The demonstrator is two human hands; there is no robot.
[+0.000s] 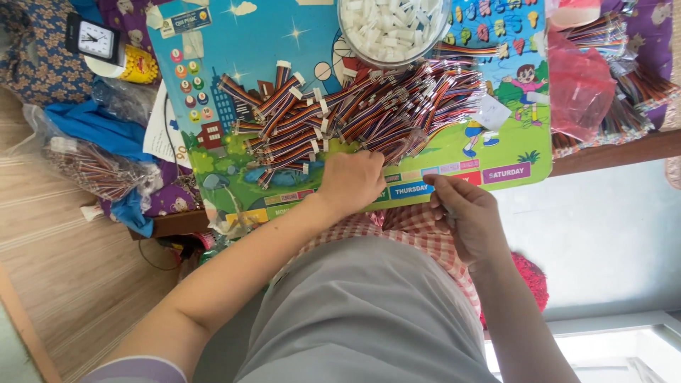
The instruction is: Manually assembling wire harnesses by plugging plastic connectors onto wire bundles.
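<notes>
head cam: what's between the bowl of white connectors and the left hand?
The heap of multicoloured ribbon cables fills the stretch from the bowl of white connectors to the left hand, lying on the colourful play board, in the head view.

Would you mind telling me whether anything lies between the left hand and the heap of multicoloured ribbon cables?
Nothing visible does: the left hand already rests at the near edge of the heap of multicoloured ribbon cables, its fingers on them.
</notes>
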